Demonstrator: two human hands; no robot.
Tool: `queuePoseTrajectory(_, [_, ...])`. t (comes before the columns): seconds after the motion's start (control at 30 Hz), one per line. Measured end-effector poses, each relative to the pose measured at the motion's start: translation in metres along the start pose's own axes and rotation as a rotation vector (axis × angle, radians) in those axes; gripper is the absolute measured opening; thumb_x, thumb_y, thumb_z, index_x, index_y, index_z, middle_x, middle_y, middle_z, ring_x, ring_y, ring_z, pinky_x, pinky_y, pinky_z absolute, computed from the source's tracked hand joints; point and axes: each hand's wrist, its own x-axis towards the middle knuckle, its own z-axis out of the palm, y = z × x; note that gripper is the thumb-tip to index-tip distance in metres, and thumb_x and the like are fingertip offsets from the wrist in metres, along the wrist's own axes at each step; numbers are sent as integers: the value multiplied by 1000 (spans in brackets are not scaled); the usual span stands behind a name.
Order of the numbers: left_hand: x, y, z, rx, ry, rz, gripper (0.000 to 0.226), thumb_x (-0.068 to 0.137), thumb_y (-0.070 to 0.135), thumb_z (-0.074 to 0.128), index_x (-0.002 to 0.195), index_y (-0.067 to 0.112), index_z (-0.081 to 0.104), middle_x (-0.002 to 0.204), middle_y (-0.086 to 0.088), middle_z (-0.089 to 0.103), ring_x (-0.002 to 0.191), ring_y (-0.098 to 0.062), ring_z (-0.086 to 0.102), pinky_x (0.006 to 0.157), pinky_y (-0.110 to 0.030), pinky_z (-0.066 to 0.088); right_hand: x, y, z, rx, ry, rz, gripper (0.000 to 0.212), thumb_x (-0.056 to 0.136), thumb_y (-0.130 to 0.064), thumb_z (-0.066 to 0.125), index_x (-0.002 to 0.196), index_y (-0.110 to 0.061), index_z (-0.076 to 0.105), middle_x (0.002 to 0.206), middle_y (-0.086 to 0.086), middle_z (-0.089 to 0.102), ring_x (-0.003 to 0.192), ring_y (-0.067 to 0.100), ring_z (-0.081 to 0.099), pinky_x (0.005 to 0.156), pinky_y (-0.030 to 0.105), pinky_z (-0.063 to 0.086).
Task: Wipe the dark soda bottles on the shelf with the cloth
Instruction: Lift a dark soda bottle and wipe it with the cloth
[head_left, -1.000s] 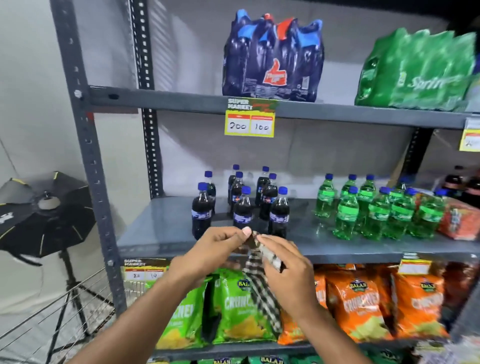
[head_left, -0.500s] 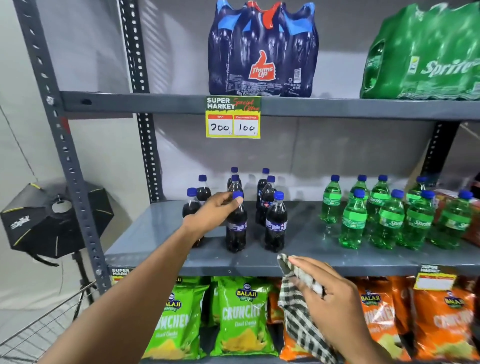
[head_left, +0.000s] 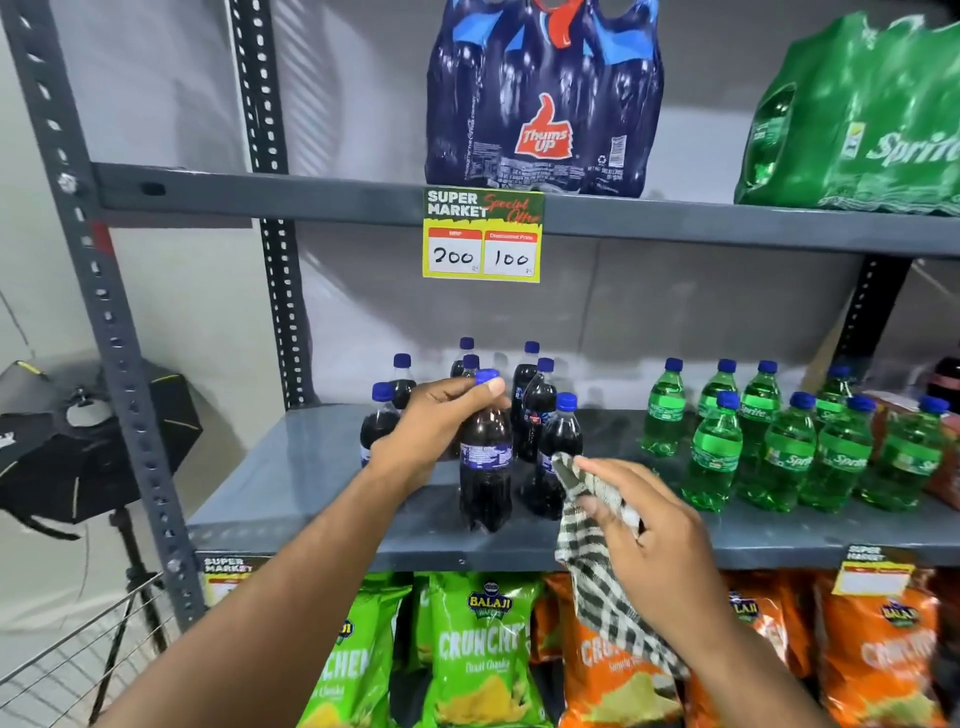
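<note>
Several dark soda bottles with blue caps stand in a cluster on the grey middle shelf (head_left: 291, 499). My left hand (head_left: 436, 421) grips the neck and shoulder of the front dark soda bottle (head_left: 485, 467), which stands near the shelf's front edge. My right hand (head_left: 644, 525) holds a black-and-white checked cloth (head_left: 597, 582) just right of that bottle; the cloth's top corner touches or overlaps another dark bottle (head_left: 561, 436) behind it. The rest of the cloth hangs below the shelf edge.
Green soda bottles (head_left: 779, 436) fill the shelf's right side. Shrink-wrapped packs of dark (head_left: 543, 98) and green (head_left: 857, 119) bottles sit on the upper shelf, with a price tag (head_left: 483, 234) below. Snack bags (head_left: 478, 644) hang underneath. A studio light (head_left: 78, 431) stands at the left.
My hands parted from the cloth: my left hand reached to the front dark bottle and closed on its neck, pulling it forward. My right hand keeps the cloth and has risen beside the bottle.
</note>
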Motion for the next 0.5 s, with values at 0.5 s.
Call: queuePoseTrajectory(0.5, [-29,27,7,-251,-201,-67,37,82,53,80,96,19,80,85,-1,79,76,-16,72,68,-30,59,77,-56,2,-345,-156,-364,62,70,20,57,122,-11,68,117,1,67,104,27,56,94,34,50])
